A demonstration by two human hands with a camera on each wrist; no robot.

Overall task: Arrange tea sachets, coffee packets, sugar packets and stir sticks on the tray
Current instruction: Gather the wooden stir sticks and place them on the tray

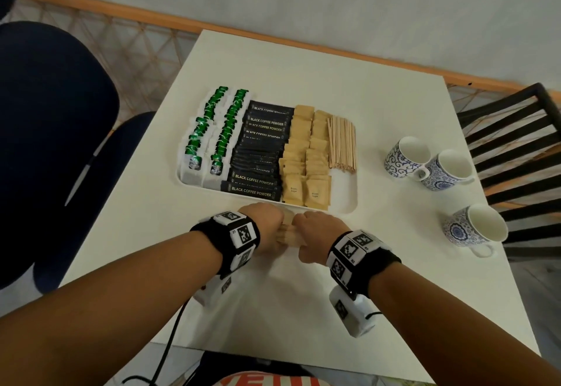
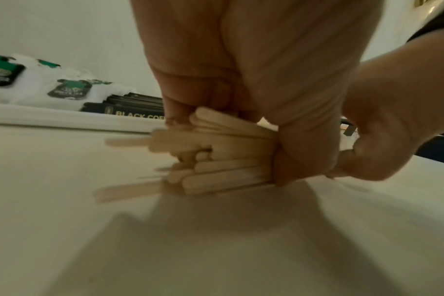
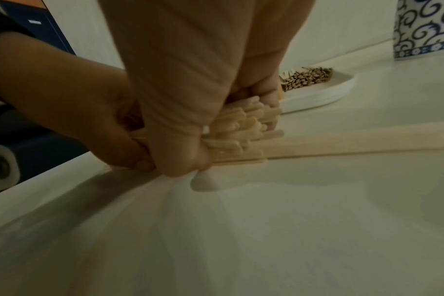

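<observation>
Both hands grip one bundle of wooden stir sticks (image 1: 290, 235) just above the table, in front of the white tray (image 1: 349, 203). My left hand (image 1: 267, 230) holds the bundle's left part and my right hand (image 1: 312, 238) its right part. The wrist views show the stick ends (image 2: 210, 158) (image 3: 238, 130) poking out of the curled fingers, with a few loose sticks (image 3: 368, 144) lying on the table. On the tray lie green tea sachets (image 1: 212, 133), black coffee packets (image 1: 258, 148), brown sugar packets (image 1: 306, 155) and a stack of stir sticks (image 1: 341, 142).
Three blue-patterned cups (image 1: 406, 158) (image 1: 449, 170) (image 1: 473, 227) stand on the white table (image 1: 303, 294) right of the tray. A dark blue chair (image 1: 54, 142) is at the left and a black slatted chair (image 1: 516, 148) at the right.
</observation>
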